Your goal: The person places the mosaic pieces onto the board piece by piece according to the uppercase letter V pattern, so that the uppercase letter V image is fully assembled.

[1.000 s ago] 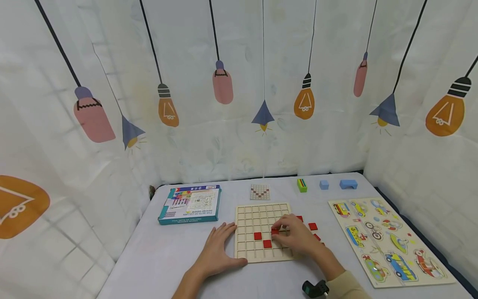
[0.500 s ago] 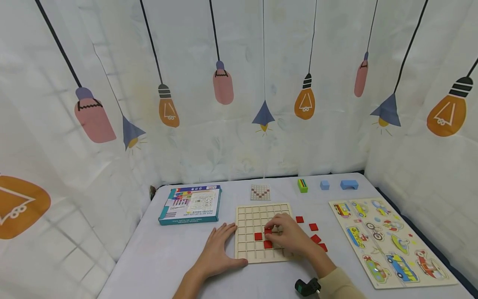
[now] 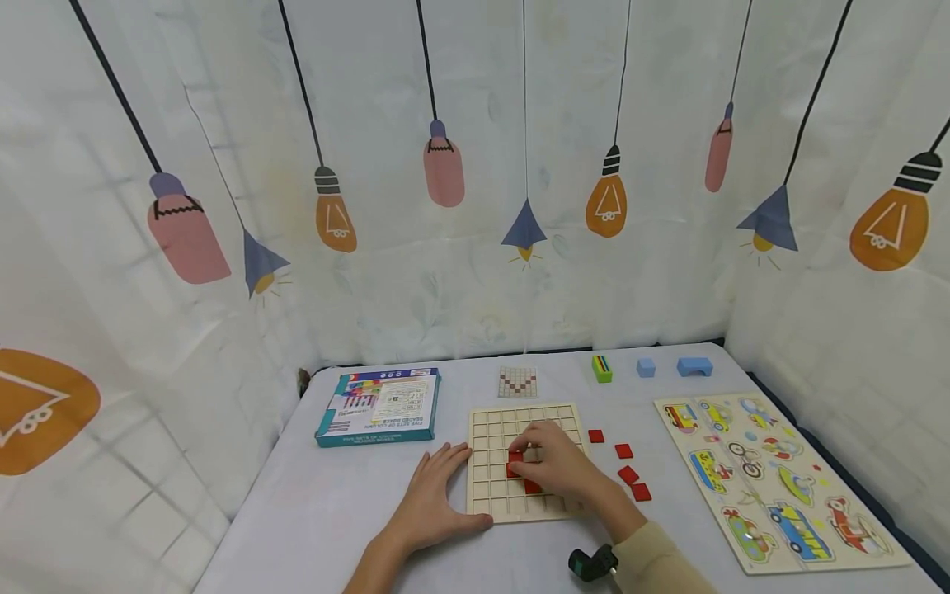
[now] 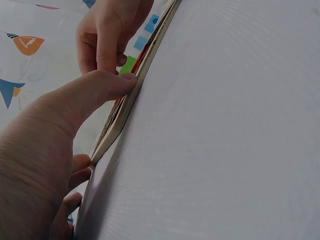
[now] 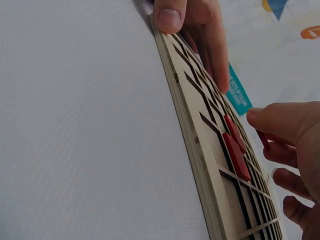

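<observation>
A wooden grid board (image 3: 486, 421) lies on the table. Two red square tiles (image 5: 236, 156) sit in its cells, partly covered by my right hand in the head view. My right hand (image 3: 560, 466) is over the board and pinches another red tile (image 5: 263, 140) between thumb and fingers, above the seated ones. My left hand (image 3: 430, 507) lies with spread fingers at the board's left side, its fingertips at the edge and its thumb (image 4: 120, 86) against the near corner. Several loose red tiles (image 3: 628, 474) are scattered right of the board.
Behind the board lies a small pattern card (image 3: 517, 382). A teal box (image 3: 378, 407) is at the left, a picture puzzle board (image 3: 779, 487) at the right. A green striped block (image 3: 601, 369), a blue cube (image 3: 645, 367) and a blue arch block (image 3: 693, 365) stand at the back.
My right hand has moved left across the board with the red tile, from right of the two seated tiles to just above the left one. The left hand has stayed in place.
</observation>
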`<state>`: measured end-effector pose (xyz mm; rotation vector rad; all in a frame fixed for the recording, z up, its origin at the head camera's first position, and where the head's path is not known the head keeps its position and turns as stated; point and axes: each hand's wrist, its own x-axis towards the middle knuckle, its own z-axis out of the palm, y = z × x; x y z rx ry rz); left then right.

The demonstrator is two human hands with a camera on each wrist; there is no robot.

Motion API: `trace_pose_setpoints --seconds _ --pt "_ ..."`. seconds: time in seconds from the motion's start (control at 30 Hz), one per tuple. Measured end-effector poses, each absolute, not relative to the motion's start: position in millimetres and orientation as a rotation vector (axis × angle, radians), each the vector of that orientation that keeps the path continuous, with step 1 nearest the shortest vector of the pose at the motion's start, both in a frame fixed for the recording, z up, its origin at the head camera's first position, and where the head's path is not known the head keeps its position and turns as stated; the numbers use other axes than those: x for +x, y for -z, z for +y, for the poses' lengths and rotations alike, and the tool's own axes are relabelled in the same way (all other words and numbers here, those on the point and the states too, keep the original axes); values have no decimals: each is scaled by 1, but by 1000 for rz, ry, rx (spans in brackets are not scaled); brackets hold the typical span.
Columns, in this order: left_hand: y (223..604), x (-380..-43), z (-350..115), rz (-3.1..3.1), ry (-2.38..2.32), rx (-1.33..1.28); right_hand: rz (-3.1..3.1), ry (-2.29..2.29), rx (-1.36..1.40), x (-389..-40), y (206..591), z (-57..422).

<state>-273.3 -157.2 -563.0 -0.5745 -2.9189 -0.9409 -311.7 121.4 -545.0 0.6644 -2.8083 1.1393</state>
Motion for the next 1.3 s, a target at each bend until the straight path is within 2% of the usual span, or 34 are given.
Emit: trace_pose_setpoints --seconds 0.73,1.3 --pt "563 -274 -158 -2929 939 -577 -2814 -1038 702 -332 557 92" --pt "565 -274 -159 -2937 949 -571 -2834 -1009 648 -331 555 85"
